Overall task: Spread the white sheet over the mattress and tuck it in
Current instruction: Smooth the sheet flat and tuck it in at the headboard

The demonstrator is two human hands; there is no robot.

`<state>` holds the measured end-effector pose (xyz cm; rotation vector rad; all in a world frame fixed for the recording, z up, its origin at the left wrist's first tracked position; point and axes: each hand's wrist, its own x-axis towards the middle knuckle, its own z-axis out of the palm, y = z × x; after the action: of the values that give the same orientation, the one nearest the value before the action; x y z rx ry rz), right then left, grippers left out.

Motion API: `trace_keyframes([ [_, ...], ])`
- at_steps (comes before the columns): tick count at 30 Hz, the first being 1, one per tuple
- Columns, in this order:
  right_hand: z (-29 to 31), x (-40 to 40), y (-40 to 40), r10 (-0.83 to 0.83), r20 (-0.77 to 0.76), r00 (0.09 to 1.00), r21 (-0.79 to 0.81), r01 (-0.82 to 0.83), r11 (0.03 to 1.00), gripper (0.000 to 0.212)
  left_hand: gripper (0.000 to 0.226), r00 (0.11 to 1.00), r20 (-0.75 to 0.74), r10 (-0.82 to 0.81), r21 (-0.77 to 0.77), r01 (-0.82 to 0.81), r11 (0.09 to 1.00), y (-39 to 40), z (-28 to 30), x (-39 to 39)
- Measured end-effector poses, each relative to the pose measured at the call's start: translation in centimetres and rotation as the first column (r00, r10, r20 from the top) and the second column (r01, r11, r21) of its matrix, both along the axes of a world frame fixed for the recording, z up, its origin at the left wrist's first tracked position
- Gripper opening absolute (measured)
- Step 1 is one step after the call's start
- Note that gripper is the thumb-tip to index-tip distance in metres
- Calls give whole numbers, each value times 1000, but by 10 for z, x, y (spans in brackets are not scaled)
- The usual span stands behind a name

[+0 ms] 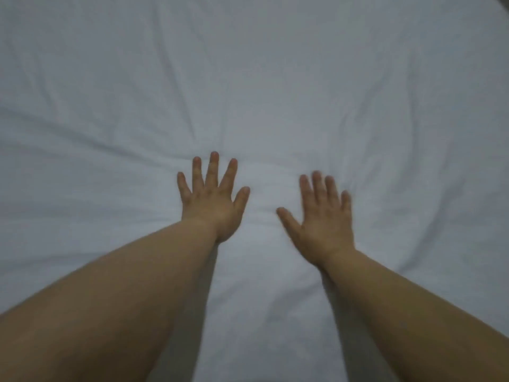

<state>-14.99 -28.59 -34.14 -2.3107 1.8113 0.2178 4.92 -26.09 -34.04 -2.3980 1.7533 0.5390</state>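
The white sheet (275, 78) covers nearly the whole view and lies over the mattress, which is hidden beneath it. Soft creases run across the sheet at the left and fan out on the right. My left hand (213, 199) lies palm down on the sheet near the middle, fingers straight and spread. My right hand (322, 216) is beside it, also palm down with straight fingers, slightly blurred. Both bare forearms reach in from the bottom corners. Neither hand holds any cloth.
A dark strip (502, 4) shows at the top right corner, past the edge of the sheet. No other objects are in view.
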Motion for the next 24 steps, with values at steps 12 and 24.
trace_keyframes([
  [12, 45, -117, 20, -359, 98, 928, 55, 355, 933, 70, 66, 993, -106, 44, -60, -51, 997, 30, 42, -99],
  [24, 71, -380, 224, -813, -381, 439, 161, 898, 409, 115, 96, 989, -66, -130, 177, 139, 974, 184, 31, -194],
])
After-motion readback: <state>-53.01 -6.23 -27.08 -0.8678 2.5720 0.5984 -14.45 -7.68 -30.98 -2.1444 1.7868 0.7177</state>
